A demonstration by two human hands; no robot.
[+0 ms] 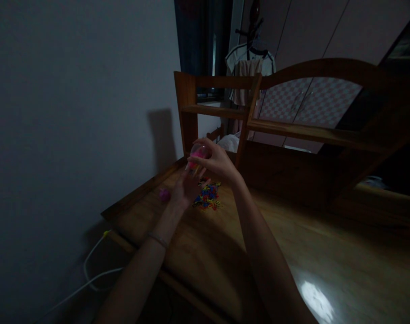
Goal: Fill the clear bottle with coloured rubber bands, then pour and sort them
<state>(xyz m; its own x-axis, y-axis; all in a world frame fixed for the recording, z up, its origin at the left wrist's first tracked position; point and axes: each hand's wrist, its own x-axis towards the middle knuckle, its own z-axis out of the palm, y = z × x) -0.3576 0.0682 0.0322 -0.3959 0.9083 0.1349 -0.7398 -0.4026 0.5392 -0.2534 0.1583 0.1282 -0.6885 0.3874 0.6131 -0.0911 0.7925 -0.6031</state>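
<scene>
A clear, rounded plastic container with pink inside (198, 150) sits at the right hand's (220, 162) ten o'clock, grasped between thumb and fingers. The left hand (187, 186), at its seven o'clock, spreads its fingers; contact and the dim lower end are unclear.

Head camera, one view: looking out from the wearer's own viewpoint, facing forward and down over a wooden desk (319, 238). Forearms (262, 243) are filling the near foreground from the lower edge; left hand (188, 186) and right hand (220, 161) are occupying mid-frame. Pale wall (73, 112) is bounding the left side; shelf unit (306, 129) is standing beyond, wardrobe (306, 31) farther off.
</scene>
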